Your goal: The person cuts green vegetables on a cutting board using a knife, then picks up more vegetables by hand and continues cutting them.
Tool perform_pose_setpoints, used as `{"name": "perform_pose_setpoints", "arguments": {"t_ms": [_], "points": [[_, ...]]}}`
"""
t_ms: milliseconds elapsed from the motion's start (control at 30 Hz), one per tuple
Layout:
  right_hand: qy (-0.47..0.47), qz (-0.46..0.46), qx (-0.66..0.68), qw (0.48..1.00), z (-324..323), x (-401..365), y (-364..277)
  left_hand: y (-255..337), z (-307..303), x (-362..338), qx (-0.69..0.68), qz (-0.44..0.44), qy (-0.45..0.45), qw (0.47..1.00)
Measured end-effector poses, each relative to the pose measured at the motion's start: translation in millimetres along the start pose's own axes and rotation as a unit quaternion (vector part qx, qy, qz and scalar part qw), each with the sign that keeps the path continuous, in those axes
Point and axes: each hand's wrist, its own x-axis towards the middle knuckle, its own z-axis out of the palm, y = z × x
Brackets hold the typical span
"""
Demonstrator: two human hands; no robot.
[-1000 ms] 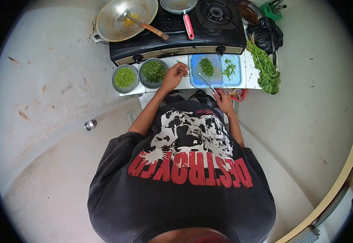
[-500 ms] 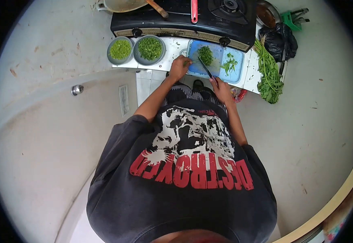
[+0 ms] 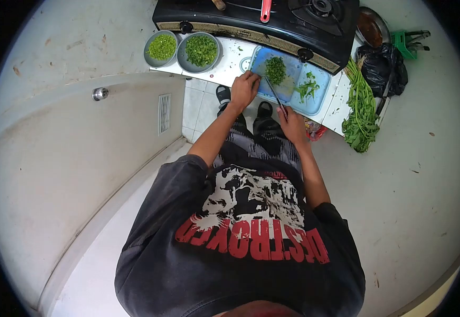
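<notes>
home kitchen: gas stove (image 3: 272, 18), chopping board (image 3: 293, 90)

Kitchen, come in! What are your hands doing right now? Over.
Left hand at near-left edge of the blue cutting board. Right hand shut on knife, blade beside the chopped greens. Two bowls left of board, leafy bundle right.

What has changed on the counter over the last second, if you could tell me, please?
The left hand moved right, from beside the larger bowl of chopped greens onto the near-left edge of the blue cutting board, close to the knife blade. The right hand keeps its grip on the knife. The bowl, the pile of chopped greens and the bunch of leafy stalks stayed put.
</notes>
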Motion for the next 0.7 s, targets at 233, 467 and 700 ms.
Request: {"name": "perform_pose_setpoints", "arguments": {"t_ms": [233,467,700], "points": [[-0.008,-0.031,-0.076,0.997,15.8,21.9,-6.5,6.8,-1.4,-2.9,0.041,0.007,0.010,0.999],[-0.005,-0.034,-0.159,0.987,16.5,26.0,-12.4,7.6,1.3,-3.1,0.015,-0.029,0.021,0.999],[-0.022,-0.018,-0.218,0.976,9.3,12.1,-13.1,10.0,4.7,-4.7,-0.017,-0.051,0.055,0.997]]}}
